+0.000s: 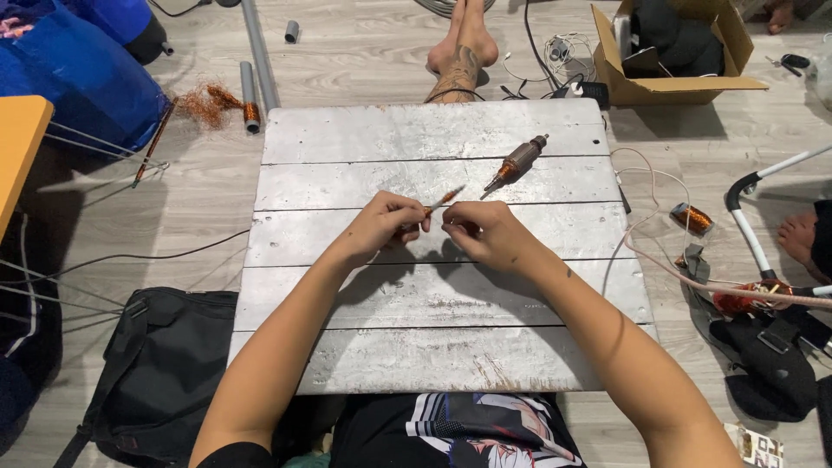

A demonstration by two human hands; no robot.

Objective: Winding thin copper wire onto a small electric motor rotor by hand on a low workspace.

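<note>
We pinch a thin copper-wound rod (440,202) between left hand (381,227) and right hand (485,232), fingers closed, above the board (347,139).

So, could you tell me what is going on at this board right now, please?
A person sits on the floor with a whitewashed wooden board across their lap. Both hands meet above its middle: the left hand pinches a thin rod wound with copper wire, and the right hand is closed at its near end. A small motor armature lies farther back on the board. A black bag sits to the left, a cardboard box at the far right, and loose copper wire on the floor.
</note>
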